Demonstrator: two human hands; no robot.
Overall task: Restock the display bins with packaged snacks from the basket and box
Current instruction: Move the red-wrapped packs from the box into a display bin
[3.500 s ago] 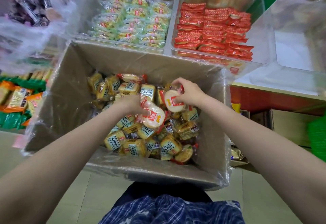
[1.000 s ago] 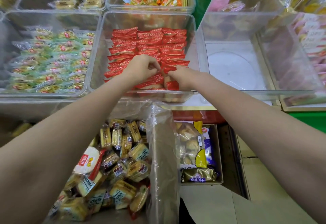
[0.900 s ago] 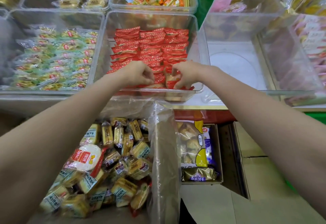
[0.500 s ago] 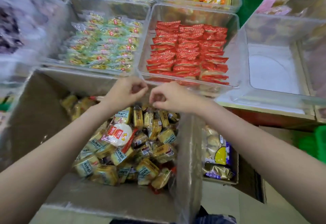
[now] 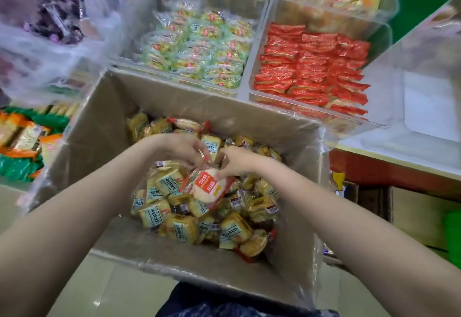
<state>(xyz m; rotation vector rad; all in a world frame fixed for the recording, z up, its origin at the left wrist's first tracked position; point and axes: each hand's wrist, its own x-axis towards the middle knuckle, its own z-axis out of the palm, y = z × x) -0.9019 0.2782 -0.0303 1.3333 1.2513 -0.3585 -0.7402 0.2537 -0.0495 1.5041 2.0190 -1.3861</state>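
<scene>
Red-labelled rice cracker pack (image 5: 208, 187) lies just under right hand (image 5: 237, 161).

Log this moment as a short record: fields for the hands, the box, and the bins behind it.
left hand: over the box, fingers curled at the top edge of a round red-and-white snack pack
right hand: beside the left, fingers on the same pack
box: cardboard, plastic-lined, open, holding many yellow wrapped snacks
bin behind box, left: clear, green-wrapped packs
bin behind box, right: clear, red packs in rows
far right bin: clear, no packs visible in it
</scene>
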